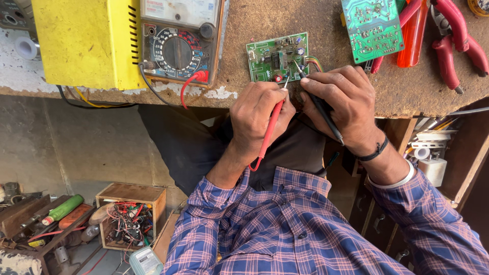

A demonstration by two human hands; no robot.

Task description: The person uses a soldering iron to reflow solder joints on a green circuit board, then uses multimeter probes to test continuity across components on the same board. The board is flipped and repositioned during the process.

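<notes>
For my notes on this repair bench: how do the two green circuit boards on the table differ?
The near board lies parts-side up, showing small components; the far board lies solder-side up, showing pale tracks. The left hand and right hand touch the near board with a red probe and a black probe; the far board lies untouched beside red pliers. Both are green and rest on the table.
</notes>
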